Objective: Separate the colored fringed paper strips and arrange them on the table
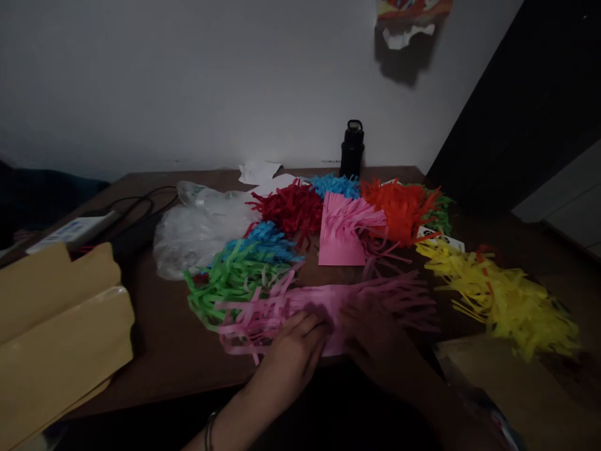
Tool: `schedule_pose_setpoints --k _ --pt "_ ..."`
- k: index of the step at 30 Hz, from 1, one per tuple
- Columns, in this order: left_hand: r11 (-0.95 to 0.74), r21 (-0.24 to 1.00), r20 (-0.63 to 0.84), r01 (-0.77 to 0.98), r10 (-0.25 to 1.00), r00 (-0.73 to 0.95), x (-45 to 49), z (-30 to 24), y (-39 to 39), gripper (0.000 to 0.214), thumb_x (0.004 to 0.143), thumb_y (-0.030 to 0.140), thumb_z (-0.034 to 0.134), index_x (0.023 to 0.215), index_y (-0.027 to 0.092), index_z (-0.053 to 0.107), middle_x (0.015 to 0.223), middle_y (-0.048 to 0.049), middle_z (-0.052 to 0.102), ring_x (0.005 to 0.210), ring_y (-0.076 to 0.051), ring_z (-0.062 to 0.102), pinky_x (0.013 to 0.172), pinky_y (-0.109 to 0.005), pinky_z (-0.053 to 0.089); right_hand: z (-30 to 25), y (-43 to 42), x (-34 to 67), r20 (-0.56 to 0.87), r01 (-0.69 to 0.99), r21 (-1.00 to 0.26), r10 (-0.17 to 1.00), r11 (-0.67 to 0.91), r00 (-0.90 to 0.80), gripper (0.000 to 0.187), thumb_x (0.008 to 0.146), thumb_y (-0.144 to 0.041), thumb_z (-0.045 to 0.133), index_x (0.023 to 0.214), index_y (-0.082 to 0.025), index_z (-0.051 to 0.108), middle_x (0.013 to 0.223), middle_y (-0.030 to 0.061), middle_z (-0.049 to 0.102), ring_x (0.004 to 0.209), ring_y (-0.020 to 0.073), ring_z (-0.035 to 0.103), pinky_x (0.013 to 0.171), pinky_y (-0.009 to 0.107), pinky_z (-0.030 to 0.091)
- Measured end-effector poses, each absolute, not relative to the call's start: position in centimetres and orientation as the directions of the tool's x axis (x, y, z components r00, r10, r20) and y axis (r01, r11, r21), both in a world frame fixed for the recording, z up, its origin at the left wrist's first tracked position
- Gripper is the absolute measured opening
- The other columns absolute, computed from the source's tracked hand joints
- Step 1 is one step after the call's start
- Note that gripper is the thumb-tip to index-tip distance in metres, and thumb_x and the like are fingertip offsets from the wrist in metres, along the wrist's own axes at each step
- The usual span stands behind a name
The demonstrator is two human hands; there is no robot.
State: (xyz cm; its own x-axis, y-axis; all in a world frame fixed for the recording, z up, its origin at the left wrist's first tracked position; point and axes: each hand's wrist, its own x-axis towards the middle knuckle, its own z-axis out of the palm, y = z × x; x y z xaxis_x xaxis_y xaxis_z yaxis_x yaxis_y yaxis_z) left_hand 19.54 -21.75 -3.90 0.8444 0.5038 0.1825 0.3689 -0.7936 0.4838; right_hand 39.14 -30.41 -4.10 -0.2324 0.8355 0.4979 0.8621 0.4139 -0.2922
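A sheet of pink tissue paper (335, 294), cut into fringe at its left and right ends, lies spread along the table's front edge. My left hand (298, 341) is on its uncut middle, the fingers bent and pressed together on the paper. Just to the right, my right hand (373, 332) rests on the same sheet with fingers stretched out, though it is dark and blurred. Behind it lies a folded pink fringed piece (340, 241). Green fringed tissue (225, 279) touches the left strips, and blue fringe (265, 244) lies beyond that.
Red (293, 210) and orange fringed tissue (399, 210) lie farther back, by a black bottle (352, 150). Yellow fringe (511, 300) spreads at the right. A clear plastic bag (201, 228) sits left of the middle, and tan folders (61, 338) overhang the left front.
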Motion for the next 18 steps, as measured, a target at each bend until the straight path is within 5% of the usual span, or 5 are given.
schedule_pose_setpoints --k 4,8,12,18 --pt "-0.798 0.489 0.188 0.352 0.491 0.851 19.0 -3.8 -21.6 0.024 0.092 0.009 0.048 0.108 0.018 0.063 0.114 -0.0083 0.065 0.105 -0.026 0.057 0.092 -0.044 0.047 -5.2 -30.1 38.8 0.551 0.823 -0.349 0.808 0.449 -0.207 0.029 0.087 -0.003 0.042 0.099 -0.016 0.065 0.091 0.0053 0.072 0.092 0.019 0.063 0.096 0.041 0.043" --pt "-0.725 0.484 0.06 0.491 0.586 0.808 18.9 -3.0 -21.0 0.019 0.096 0.014 0.045 0.095 0.017 0.064 0.095 -0.0069 0.069 0.092 -0.024 0.062 0.086 -0.04 0.049 -5.5 -30.2 38.9 0.377 0.849 -0.512 0.923 0.132 0.084 0.02 0.085 -0.011 0.052 0.092 -0.021 0.068 0.09 0.0049 0.07 0.089 0.0213 0.061 0.079 0.035 0.047" --pt "-0.614 0.393 -0.095 0.684 0.713 0.695 20.0 -2.2 -19.9 0.023 0.097 0.018 0.042 0.09 0.016 0.064 0.093 -0.0095 0.07 0.089 -0.022 0.066 0.081 -0.033 0.05 -5.5 -29.3 38.8 0.301 0.894 -0.44 0.924 -0.084 0.235 0.017 0.082 -0.012 0.055 0.091 -0.018 0.068 0.087 0.0069 0.07 0.084 0.0231 0.062 0.078 0.036 0.045" --pt "-0.557 0.306 -0.126 0.772 0.78 0.613 21.3 -1.9 -18.2 0.022 0.093 0.016 0.045 0.103 0.015 0.064 0.099 -0.0151 0.073 0.088 -0.028 0.071 0.073 -0.036 0.052 -5.6 -26.9 39.3 0.259 0.927 -0.343 0.933 -0.154 0.251 0.02 0.082 -0.012 0.055 0.096 -0.018 0.068 0.082 0.0065 0.073 0.074 0.022 0.065 0.066 0.03 0.042"
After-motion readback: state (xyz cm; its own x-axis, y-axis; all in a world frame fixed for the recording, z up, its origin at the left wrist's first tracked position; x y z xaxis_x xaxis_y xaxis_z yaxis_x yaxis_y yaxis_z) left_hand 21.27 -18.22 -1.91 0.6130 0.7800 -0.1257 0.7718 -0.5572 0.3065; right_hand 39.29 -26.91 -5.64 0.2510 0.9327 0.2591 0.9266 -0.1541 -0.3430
